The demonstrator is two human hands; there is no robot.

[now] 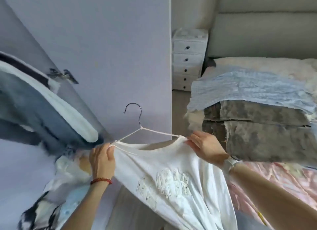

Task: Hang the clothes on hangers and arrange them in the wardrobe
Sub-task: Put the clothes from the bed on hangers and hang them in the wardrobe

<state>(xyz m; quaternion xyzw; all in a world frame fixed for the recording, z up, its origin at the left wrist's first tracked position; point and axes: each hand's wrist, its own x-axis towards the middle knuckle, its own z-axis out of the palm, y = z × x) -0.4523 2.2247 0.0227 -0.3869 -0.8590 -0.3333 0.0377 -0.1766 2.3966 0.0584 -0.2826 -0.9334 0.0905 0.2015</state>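
A white T-shirt (175, 183) with a pale embroidered patch on its front hangs spread between my hands in the lower middle. A white wire hanger (151, 130) with a dark metal hook sits inside its neckline, hook pointing up. My left hand (102, 161), with a red bracelet on the wrist, grips the shirt's left shoulder over the hanger's end. My right hand (205, 146), with a watch on the wrist, pinches the shirt's right shoulder at the hanger's other arm.
Lilac wardrobe panels (111, 49) fill the left, with garments (42, 99) hanging out at the far left. A bed (277, 176) with pink sheet, folded grey blanket (260, 132) and blue cloth lies right. A white drawer unit (187, 58) stands behind.
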